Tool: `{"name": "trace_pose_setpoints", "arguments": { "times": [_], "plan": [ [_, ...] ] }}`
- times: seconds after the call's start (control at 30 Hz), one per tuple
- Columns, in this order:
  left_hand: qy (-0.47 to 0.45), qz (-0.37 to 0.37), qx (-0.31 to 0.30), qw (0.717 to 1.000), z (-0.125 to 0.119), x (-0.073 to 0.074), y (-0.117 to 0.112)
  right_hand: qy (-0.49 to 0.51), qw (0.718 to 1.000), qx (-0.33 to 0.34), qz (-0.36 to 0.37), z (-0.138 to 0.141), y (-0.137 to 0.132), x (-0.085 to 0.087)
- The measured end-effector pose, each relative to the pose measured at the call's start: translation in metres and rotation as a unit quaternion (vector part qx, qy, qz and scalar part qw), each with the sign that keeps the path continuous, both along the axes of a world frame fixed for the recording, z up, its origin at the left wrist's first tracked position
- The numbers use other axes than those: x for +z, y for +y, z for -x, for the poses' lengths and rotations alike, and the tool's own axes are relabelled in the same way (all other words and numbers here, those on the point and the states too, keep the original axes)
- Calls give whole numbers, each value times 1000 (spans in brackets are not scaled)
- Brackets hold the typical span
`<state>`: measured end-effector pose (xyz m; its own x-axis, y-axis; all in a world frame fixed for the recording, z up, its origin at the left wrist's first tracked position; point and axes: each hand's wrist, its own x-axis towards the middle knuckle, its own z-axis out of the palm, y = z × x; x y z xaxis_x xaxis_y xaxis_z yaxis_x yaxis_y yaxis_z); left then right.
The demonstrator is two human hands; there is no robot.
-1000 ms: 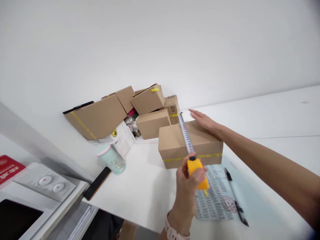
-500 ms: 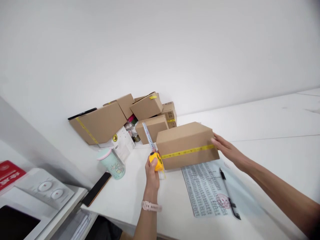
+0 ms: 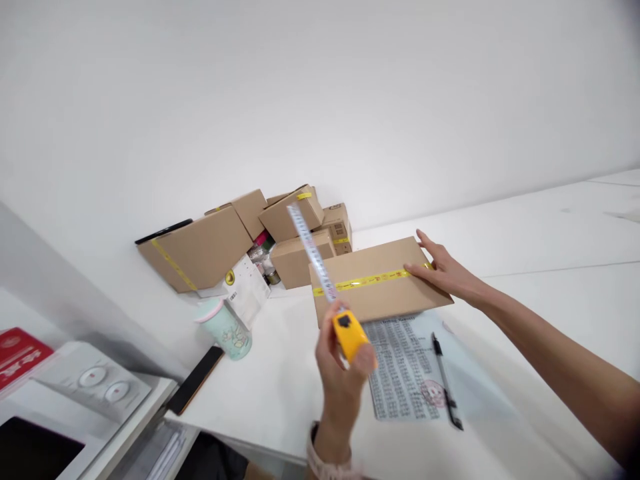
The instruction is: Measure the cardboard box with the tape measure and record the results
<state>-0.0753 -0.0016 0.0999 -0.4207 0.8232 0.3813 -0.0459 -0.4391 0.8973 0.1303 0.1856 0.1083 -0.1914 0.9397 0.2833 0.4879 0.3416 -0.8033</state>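
Note:
My left hand (image 3: pixel 336 380) is wrapped round a yellow tape measure (image 3: pixel 352 337), somewhat blurred. Its blade (image 3: pixel 313 255) is drawn out and slants up and to the left, crossing in front of a cardboard box (image 3: pixel 383 293) at that box's left end. A strip of yellow tape runs along this box. At the opposite end my right hand (image 3: pixel 445 272) grips the box, thumb on the taped face and fingers over the far edge. The box is tilted above a printed sheet (image 3: pixel 405 373) with a red stamp. Close to the sheet's right side lies a black pen (image 3: pixel 447 380).
More cardboard boxes (image 3: pixel 205 247) are stacked against the wall at the back left. Before them stand a mint-green tumbler (image 3: pixel 229 330) and a white carton (image 3: pixel 247 290). A dark flat object (image 3: pixel 196 379) lies by the table's left edge, near a white appliance with knobs (image 3: pixel 95 380).
My left hand has moved right and nearer to me with the tape measure, whose blade now shows longer. The box has turned in my right hand, bringing its taped face up.

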Motion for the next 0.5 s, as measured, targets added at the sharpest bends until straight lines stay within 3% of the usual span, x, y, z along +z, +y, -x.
{"name": "trace_pose_setpoints", "arguments": {
  "times": [0.1, 0.17, 0.37, 0.5],
  "plan": [
    [-28, 73, -98, 992, -37, -15, -17, -29, 998, 29, -46, -6, 6, 2],
    [-41, 114, -126, 985, -52, -24, -20, -52, 997, 25, -59, -7, 13, 5],
    [-68, 151, -119, 979, -60, -35, -19, -136, 980, -64, -134, 7, 39, 23],
    [-63, 163, -118, 978, -62, -39, -20, -171, 967, -11, -188, 26, 48, 36]
  ]
}}
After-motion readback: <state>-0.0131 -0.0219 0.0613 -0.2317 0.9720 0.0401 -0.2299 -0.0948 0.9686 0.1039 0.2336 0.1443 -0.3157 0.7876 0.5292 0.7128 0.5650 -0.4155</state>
